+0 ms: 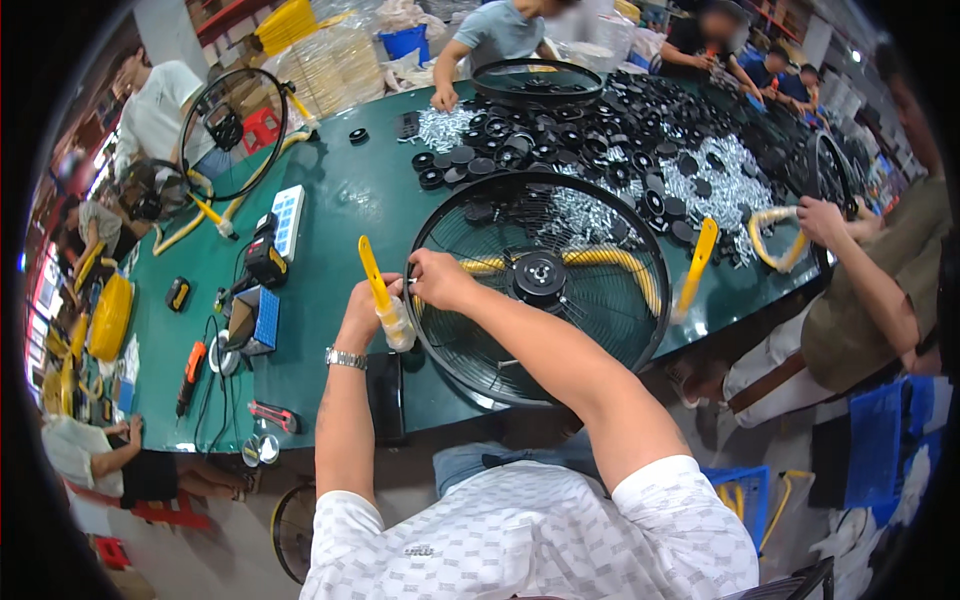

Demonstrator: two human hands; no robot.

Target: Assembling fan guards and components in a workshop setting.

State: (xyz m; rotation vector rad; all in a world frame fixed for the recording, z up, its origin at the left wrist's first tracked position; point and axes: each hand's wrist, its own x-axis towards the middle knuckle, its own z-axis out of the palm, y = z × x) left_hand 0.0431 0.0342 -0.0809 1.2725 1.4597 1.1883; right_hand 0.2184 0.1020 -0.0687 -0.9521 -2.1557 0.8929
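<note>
A round black fan guard [470, 385] with thin wires lies before me on the green table. At its middle sits a black hub [540, 278], and a curved yellow tube [612, 258] shows behind the wires. My right hand [443, 280] reaches across to the guard's left rim, its fingers pinched on a small part too tiny to name. Against the same stretch of rim, my left hand [362, 318] is closed, partly hidden behind a yellow flat-ended bracket [373, 272] with clear plastic wrap at its base. Another yellow bracket [697, 265] stands right of the guard.
Black round parts [515, 150] and silver screws [715, 175] are heaped at the far side. Leftward lie an orange electric screwdriver [190, 378], a blue box [262, 320], a power strip [287, 222] and a red-handled cutter [273, 416]. Co-workers stand around the table.
</note>
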